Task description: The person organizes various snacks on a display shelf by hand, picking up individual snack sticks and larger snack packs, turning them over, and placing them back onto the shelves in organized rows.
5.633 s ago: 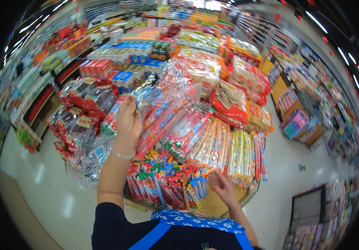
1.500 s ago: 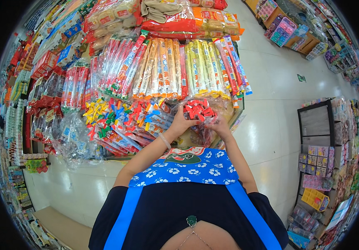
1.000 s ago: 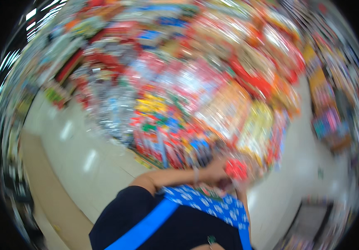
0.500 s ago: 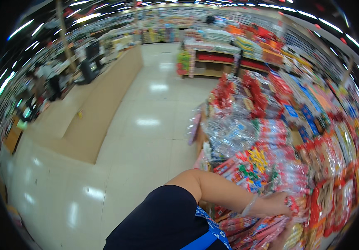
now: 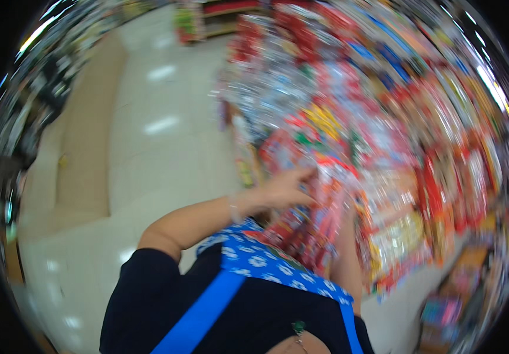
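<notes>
At the near edge of the display (image 5: 246, 160), pink-red packets (image 5: 326, 221), earlier below the left hand (image 5: 284, 189), now sit between that spread hand and the right hand (image 5: 348, 219), grip unclear; lettering blurred.

left arm (image 5: 204, 219) bent, left grip (image 5: 287, 187) with fingers apparently parted, right forearm (image 5: 347, 259) forward, right grip (image 5: 347, 217) blurred, pose unclear

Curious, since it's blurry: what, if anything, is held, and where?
Red packets, seemingly at their right side by the right hand; blur hides the grip. The left hand looks open.
</notes>
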`<state>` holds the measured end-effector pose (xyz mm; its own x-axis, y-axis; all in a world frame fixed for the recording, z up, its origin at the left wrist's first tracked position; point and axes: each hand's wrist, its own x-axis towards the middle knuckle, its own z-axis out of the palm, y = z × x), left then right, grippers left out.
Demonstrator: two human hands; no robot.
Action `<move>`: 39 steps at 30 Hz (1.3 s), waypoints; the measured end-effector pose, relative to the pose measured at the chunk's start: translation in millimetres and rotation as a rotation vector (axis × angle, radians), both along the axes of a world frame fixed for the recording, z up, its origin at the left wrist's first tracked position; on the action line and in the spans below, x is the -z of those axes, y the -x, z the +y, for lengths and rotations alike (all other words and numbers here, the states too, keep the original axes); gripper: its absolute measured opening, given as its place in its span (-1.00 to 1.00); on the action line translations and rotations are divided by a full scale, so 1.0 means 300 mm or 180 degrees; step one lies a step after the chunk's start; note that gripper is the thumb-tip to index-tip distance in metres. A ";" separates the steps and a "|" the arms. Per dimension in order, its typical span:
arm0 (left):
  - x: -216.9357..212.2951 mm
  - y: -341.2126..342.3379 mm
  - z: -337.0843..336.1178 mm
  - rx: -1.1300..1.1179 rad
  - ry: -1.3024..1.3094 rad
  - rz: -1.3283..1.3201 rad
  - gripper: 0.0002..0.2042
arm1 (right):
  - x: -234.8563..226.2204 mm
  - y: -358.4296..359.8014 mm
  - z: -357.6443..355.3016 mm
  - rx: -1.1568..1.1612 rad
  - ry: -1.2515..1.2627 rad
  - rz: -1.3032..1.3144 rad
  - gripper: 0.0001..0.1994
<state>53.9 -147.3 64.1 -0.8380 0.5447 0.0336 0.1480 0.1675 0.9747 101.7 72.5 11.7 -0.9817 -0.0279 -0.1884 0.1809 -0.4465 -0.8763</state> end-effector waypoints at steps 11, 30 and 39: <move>0.208 0.040 0.224 0.0763 -0.0768 0.0031 -0.38 | 0.056 -0.127 0.117 0.0760 0.2614 -0.0103 -0.49; 0.270 -0.002 0.495 0.2696 -0.1978 -0.4209 -0.51 | -0.290 -0.299 0.184 0.3656 -0.3956 -0.0746 -0.50; 0.252 0.039 0.460 0.2913 -0.1610 -0.3351 -0.52 | -0.364 -0.267 -0.095 0.1840 -0.4259 -0.0479 -0.47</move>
